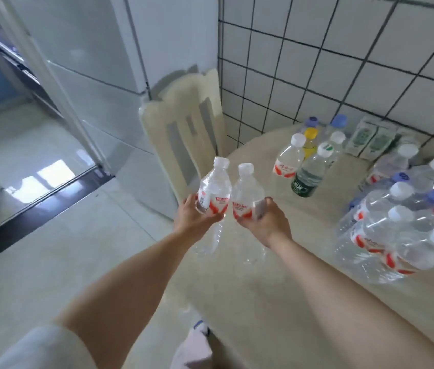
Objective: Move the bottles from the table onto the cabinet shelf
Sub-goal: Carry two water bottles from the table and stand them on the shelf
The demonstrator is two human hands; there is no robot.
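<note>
Left hand [193, 217]: grip curled round the labelled middle of one water bottle [214, 186]. Right hand [262, 222]: grip curled round a second water bottle [248, 193], same height. Both bottles held in the air just off the desk [277, 302] edge, near the chair [184, 129]; long axes near upright, white caps up and leaning slightly away, bodies just beside each other. More bottles [309, 169] standing on the desk by the tiled wall [343, 62].
</note>
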